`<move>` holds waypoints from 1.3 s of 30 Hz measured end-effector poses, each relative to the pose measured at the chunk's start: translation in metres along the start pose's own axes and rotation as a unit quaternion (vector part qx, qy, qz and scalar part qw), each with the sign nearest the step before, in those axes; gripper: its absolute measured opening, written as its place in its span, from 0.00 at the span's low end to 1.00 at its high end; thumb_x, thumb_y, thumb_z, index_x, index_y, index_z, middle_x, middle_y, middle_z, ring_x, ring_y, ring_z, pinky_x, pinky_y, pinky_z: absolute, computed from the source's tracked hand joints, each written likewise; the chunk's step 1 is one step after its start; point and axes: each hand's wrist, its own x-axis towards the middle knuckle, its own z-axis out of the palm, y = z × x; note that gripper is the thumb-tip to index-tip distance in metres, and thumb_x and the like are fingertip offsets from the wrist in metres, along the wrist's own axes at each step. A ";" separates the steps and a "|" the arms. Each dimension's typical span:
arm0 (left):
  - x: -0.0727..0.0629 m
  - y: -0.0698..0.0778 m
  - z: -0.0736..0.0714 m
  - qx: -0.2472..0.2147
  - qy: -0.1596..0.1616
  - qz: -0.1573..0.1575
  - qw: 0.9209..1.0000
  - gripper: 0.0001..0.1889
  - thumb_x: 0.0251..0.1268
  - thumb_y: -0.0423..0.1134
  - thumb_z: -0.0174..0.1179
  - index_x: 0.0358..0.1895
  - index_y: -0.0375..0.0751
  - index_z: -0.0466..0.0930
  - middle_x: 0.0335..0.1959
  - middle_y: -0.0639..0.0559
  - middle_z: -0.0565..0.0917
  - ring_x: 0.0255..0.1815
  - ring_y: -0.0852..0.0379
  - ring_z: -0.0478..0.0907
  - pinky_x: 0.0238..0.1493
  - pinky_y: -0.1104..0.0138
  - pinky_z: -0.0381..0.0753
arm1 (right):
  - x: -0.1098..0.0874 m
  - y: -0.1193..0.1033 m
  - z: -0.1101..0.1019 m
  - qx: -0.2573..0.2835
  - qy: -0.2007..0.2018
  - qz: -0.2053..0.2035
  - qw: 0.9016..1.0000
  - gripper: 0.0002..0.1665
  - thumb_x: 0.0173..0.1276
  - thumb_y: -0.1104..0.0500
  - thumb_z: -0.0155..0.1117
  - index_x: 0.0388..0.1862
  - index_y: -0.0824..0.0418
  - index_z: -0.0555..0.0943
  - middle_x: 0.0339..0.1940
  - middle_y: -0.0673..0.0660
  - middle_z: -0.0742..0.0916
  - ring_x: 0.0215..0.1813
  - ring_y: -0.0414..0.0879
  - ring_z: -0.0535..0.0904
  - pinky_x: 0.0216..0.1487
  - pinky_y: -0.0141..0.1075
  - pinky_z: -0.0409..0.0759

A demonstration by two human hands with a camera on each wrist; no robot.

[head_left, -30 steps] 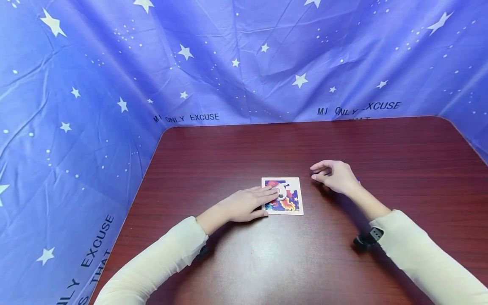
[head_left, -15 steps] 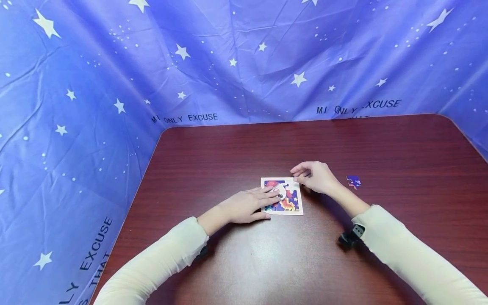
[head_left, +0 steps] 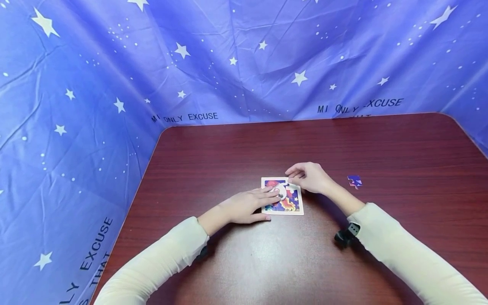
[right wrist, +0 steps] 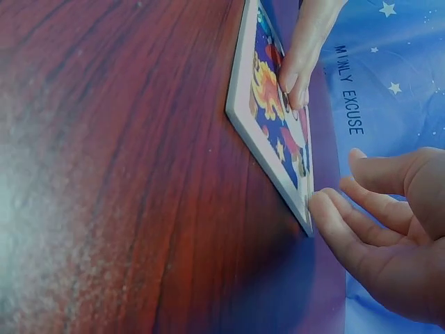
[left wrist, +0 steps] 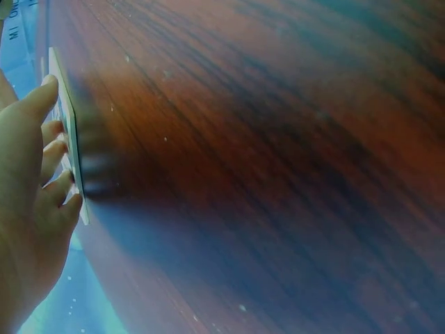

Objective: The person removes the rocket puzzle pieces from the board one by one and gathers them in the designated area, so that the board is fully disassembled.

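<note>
A square framed jigsaw puzzle (head_left: pixel 301 208) lies flat on the dark reddish-brown wood-grain surface (head_left: pixel 213 161), its pale border around a print of dark blue, red, a yellow star and an orange-yellow flame. The left hand (head_left: pixel 248 206) rests on its left side, grip relaxed, the fingers laid straight across the picture. At the puzzle's far right corner is the right hand (head_left: pixel 309 177), its grip loose, fingers bent and spread, one fingertip touching the border. Farther right, well apart from the puzzle, lies a loose blue and pink jigsaw piece (head_left: pixel 354 181). A black device (head_left: pixel 346 235) sits at the right wrist, beside the cuff of a cream sleeve (head_left: pixel 411 258). Behind the surface hangs a blue-violet starred cloth (head_left: pixel 244 63) printed in black capitals: "MI ONLY EXCUSE" reads at the back left, "ONLY" and "XCUSE" at the back right, and "EXCUSE" with "THAT" at the lower left.
</note>
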 end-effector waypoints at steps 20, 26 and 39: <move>0.001 0.003 -0.003 -0.008 -0.004 -0.004 1.000 0.34 0.66 0.59 0.50 0.71 0.49 0.59 0.74 0.55 0.58 0.76 0.56 0.52 0.73 0.63 0.56 | 0.006 -0.007 0.006 -0.001 -0.027 0.014 1.000 0.12 0.61 0.58 0.64 0.40 0.64 0.84 0.31 0.56 0.87 0.31 0.40 0.80 0.33 0.30 0.76; 0.002 0.003 -0.005 -0.007 -0.008 -0.010 1.000 0.34 0.66 0.60 0.50 0.71 0.50 0.59 0.74 0.56 0.59 0.76 0.57 0.52 0.74 0.64 0.56 | 0.008 -0.009 0.007 -0.015 -0.014 0.017 1.000 0.11 0.60 0.58 0.65 0.38 0.64 0.85 0.31 0.56 0.88 0.31 0.40 0.79 0.33 0.30 0.76; 0.003 0.004 -0.006 -0.007 -0.013 -0.019 1.000 0.33 0.66 0.59 0.49 0.71 0.51 0.59 0.74 0.56 0.59 0.76 0.58 0.51 0.73 0.64 0.57 | 0.009 -0.008 0.009 -0.024 -0.017 0.026 0.999 0.09 0.60 0.58 0.66 0.35 0.62 0.87 0.25 0.53 0.88 0.26 0.37 0.76 0.30 0.30 0.74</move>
